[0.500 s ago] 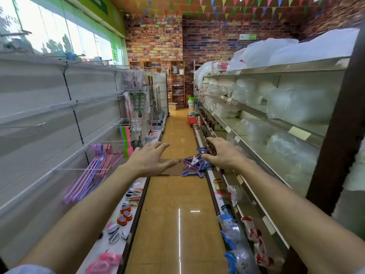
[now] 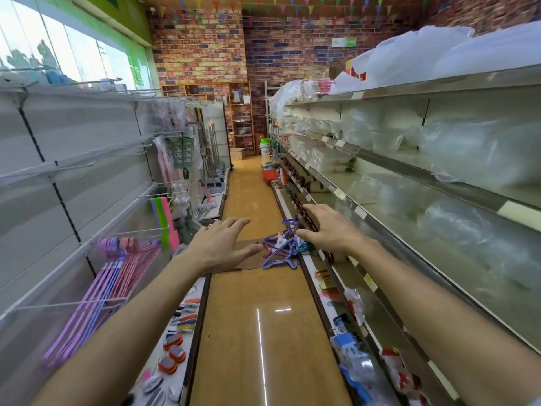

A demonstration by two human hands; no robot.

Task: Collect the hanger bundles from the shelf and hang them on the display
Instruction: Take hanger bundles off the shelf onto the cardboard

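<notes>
A tangled purple hanger bundle [image 2: 278,250] lies on a cardboard sheet [image 2: 248,259] on the aisle floor — beside the right shelf [image 2: 409,259]. Both hands — left hand [image 2: 218,244], right hand [image 2: 328,230] — hover above, fingers spread, holding nothing. Pink hangers [image 2: 117,282] hang left.

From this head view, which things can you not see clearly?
- Hanger bundles: partly behind the right hand; their number is unclear.
- Whether that hand touches them: hidden by the hand itself.
- Hung hangers on the display: blurred.
- Left hand: open, its palm side hidden.
- Shelf labels: too small to read.
</notes>
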